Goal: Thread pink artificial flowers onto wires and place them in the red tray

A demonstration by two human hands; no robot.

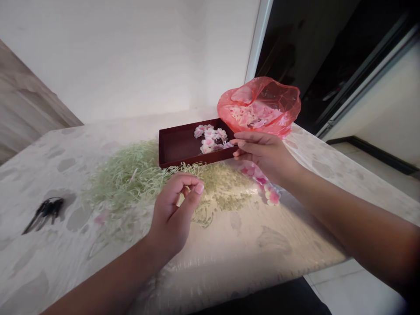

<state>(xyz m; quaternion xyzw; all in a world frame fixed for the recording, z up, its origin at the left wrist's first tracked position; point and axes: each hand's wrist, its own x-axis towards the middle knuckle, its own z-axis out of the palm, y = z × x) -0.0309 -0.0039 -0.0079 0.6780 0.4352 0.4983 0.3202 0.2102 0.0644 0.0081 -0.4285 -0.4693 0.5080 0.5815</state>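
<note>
A shallow dark maroon box (179, 144) sits on the table, with several pink-and-white artificial flowers (210, 139) in its right half. My right hand (259, 151) reaches over the box's right end. Its thumb and fingertips are pinched together at a pale artificial flower (227, 145). In front of the box, above a heap of pale green shredded filler (131, 175), is my left hand (177, 205). Thumb and index finger meet there in a pinch; whatever is between them is too small to make out.
Behind the box's right end stands an open red plastic bag (292, 107) holding pink flowers. Darker pink flowers (262, 181) lie below my right hand. A bunch of keys (47, 210) rests at the left of the patterned table (269, 245). A white wall rises behind.
</note>
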